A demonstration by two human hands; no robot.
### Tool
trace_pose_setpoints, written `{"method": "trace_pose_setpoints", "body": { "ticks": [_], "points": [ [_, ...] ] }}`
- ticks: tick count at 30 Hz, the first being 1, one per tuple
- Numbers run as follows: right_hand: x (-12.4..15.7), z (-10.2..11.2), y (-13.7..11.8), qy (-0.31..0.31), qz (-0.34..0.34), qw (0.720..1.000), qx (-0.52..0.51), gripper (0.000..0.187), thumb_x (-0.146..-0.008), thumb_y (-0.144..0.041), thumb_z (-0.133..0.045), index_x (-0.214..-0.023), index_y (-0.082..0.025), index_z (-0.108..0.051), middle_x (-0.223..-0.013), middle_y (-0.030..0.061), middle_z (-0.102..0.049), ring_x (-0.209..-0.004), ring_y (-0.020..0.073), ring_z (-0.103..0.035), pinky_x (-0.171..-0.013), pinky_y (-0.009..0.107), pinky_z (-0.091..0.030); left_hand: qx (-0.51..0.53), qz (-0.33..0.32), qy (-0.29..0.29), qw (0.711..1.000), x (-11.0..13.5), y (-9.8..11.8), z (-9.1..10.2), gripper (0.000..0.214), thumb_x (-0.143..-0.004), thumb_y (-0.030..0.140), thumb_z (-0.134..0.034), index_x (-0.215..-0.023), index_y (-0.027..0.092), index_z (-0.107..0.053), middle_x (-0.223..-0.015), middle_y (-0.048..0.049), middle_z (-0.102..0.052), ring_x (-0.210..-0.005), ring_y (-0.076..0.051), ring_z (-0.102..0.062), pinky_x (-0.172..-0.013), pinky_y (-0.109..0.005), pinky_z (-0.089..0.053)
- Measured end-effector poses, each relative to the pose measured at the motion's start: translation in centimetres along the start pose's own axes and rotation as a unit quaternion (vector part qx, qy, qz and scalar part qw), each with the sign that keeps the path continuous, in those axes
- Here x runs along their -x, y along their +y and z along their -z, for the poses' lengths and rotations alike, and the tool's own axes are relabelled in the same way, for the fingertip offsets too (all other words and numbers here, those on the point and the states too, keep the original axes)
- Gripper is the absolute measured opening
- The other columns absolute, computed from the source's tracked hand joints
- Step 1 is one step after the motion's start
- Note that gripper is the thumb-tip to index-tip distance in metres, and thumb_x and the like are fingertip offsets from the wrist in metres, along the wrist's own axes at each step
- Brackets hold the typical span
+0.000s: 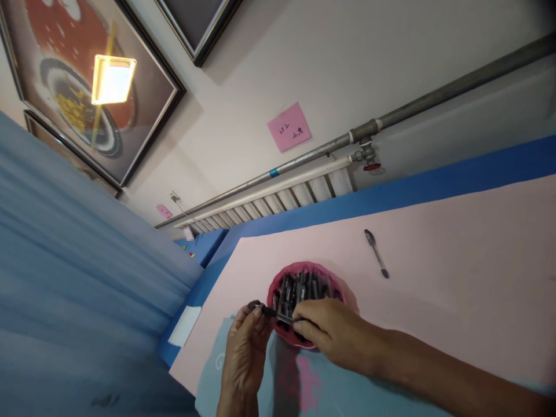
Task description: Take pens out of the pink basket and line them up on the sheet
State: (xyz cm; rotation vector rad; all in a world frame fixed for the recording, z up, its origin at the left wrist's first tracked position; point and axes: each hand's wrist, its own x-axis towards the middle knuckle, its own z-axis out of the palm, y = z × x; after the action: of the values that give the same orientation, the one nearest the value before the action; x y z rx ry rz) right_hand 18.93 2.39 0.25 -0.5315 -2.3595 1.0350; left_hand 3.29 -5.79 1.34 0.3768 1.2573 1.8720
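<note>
The held pen point(284, 318) spans both hands above the bowl's point(292, 337) near side: the left hand point(247, 350) has its grip closed on one end, the right hand point(325, 329) on the other. Dark pens point(299, 286) crowd the bowl (the right hand hides some). Around lie a loose pen point(377, 253), pink sheet point(456, 260), white paper point(185, 326) and curtain point(87, 278).

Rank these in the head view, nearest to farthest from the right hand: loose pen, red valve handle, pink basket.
1. Pink basket: right at the right hand, which partly covers it.
2. Loose pen: on the pink sheet, beyond the basket and to its right.
3. Red valve handle: below the metal pipe along the wall.
</note>
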Motion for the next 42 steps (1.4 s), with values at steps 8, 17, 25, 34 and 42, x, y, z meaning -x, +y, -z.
{"method": "trace_pose_setpoints", "body": {
  "ticks": [8, 17, 25, 34, 42],
  "points": [
    [0.0, -0.2, -0.5, 0.037, -0.010, 0.999, -0.027, 0.004, -0.077, -0.015, -0.051, -0.079, -0.018, -0.051, -0.075, 0.0005, -0.059, -0.066, 0.0137, -0.053, -0.058, 0.024, -0.034, -0.008, -0.028, 0.023, 0.999, -0.2, 0.1, -0.1, 0.016, -0.058, 0.008, -0.074, -0.069, 0.012, -0.063, -0.071, -0.0009, -0.066, -0.067, -0.013, -0.065, -0.067, -0.025, -0.055],
    [0.2, -0.5, 0.0, 0.054, 0.033, 0.998, 0.026, 0.006, -0.082, -0.018, -0.047, -0.087, -0.018, -0.052, -0.084, 0.0035, -0.058, -0.070, 0.0151, -0.054, -0.060, 0.026, -0.036, 0.004, -0.036, 0.021, 0.999, -0.2, 0.0, 0.0, 0.015, -0.058, 0.008, -0.074, -0.069, 0.012, -0.064, -0.071, -0.0011, -0.066, -0.067, -0.013, -0.065, -0.067, -0.025, -0.056],
    [0.2, -0.6, 0.2, 0.054, 0.040, 0.996, 0.060, 0.007, -0.085, -0.018, -0.044, -0.085, -0.018, -0.050, -0.080, 0.0029, -0.057, -0.067, 0.0142, -0.053, -0.059, 0.026, -0.036, 0.008, -0.035, 0.023, 0.999, -0.2, 0.0, 0.0, 0.015, -0.057, 0.008, -0.075, -0.068, 0.012, -0.065, -0.070, -0.0015, -0.066, -0.067, -0.013, -0.065, -0.067, -0.025, -0.056],
    [0.0, -0.7, 0.6, 0.070, 0.074, 0.988, 0.112, 0.008, -0.084, -0.015, -0.042, -0.086, -0.016, -0.051, -0.081, 0.0043, -0.057, -0.067, 0.0152, -0.054, -0.058, 0.027, -0.037, 0.014, -0.040, 0.025, 0.999, -0.3, -0.1, 0.3, 0.015, -0.057, 0.008, -0.074, -0.068, 0.012, -0.065, -0.070, -0.0009, -0.066, -0.067, -0.013, -0.065, -0.068, -0.025, -0.056],
    [-0.1, -0.7, 0.8, 0.070, 0.062, 0.989, 0.117, 0.012, -0.087, -0.016, -0.041, -0.082, -0.016, -0.051, -0.077, 0.0034, -0.058, -0.064, 0.0141, -0.054, -0.056, 0.026, -0.036, 0.011, -0.042, 0.029, 0.999, -0.3, -0.2, 0.1, 0.013, -0.059, 0.008, -0.074, -0.068, 0.012, -0.065, -0.070, -0.0009, -0.065, -0.067, -0.013, -0.065, -0.068, -0.025, -0.056]
  ]
}}
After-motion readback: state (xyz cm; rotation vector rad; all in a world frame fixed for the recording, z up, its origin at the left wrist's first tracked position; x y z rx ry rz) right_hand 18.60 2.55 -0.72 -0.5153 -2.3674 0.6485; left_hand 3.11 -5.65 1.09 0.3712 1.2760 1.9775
